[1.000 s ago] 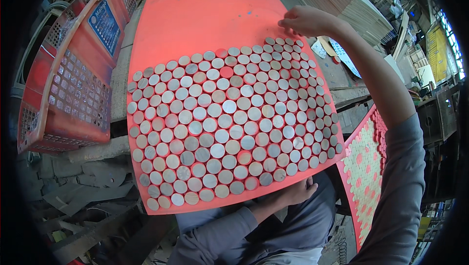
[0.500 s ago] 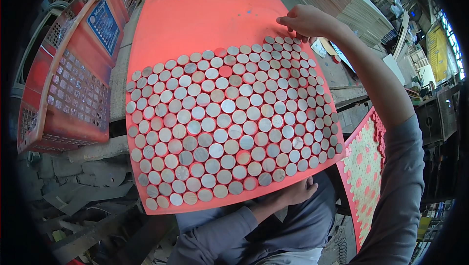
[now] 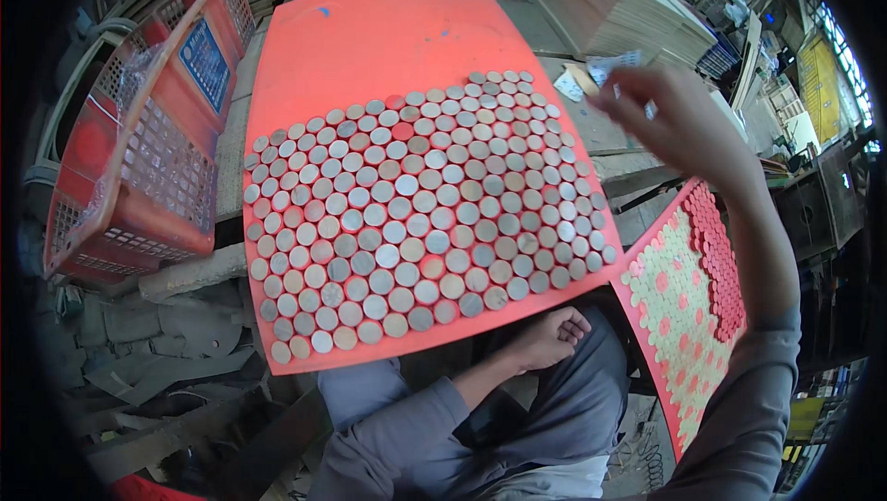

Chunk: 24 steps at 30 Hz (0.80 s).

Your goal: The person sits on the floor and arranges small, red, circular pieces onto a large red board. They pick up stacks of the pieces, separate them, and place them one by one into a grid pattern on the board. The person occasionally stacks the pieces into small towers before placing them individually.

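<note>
A red board lies in front of me, its near part covered with rows of round grey and brownish discs. A few discs are red. At the far right the discs form a short extra block. My right hand is in the air to the right of the board, above the bench, its fingers bent and smeared by motion; whether it holds anything I cannot make out. My left hand rests over my lap just below the board's near edge. Its fingers are curled closed, and what is inside them, if anything, is hidden.
On the left stands a red plastic crate with plastic film in it. A second red board with pale and red discs slopes at the right. Beyond the bench is a stack of pale panels. Paper scraps lie beside the board.
My right hand has left the far right end of the disc rows and swung right, off the board. My left hand shows more fully below the near edge. The whole view has shifted slightly.
</note>
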Available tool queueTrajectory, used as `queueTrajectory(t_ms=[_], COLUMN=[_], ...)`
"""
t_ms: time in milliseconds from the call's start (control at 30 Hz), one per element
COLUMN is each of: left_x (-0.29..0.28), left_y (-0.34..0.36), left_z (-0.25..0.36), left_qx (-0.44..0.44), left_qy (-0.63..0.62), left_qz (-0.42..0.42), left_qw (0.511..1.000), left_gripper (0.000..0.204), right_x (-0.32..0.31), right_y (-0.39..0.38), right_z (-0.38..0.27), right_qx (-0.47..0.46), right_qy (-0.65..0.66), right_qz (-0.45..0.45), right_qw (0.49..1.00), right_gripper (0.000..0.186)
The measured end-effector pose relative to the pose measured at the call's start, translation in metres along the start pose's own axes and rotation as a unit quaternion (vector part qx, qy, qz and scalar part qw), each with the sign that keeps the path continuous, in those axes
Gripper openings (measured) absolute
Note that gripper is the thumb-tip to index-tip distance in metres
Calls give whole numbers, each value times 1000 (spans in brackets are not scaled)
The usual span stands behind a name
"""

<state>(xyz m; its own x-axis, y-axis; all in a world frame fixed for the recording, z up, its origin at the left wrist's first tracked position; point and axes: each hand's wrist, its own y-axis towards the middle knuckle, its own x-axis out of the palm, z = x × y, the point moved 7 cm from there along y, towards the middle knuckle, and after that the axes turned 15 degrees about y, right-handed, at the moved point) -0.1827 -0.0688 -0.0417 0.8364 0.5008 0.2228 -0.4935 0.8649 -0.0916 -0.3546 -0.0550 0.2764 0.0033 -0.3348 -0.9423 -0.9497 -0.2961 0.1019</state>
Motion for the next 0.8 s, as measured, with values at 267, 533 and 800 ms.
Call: queueTrajectory(t_ms=[267,533,800], left_x=[22,4,-116], left_y=[-58,-144,-87], left_z=[57,176,309], left_qx=[-39,75,121], left_qy=[-122,-165,215], left_qz=[-91,78,323], left_qw=[988,980,914], left_gripper=[41,27,26], right_x=[28,169,330], right_y=[-253,-294,-227], right_z=[-32,-50,-56], right_qx=[-28,-119,-79], right_qy=[257,504,494], right_qz=[-318,-457,-631], right_qw=[912,723,593], right_gripper=[38,42,49])
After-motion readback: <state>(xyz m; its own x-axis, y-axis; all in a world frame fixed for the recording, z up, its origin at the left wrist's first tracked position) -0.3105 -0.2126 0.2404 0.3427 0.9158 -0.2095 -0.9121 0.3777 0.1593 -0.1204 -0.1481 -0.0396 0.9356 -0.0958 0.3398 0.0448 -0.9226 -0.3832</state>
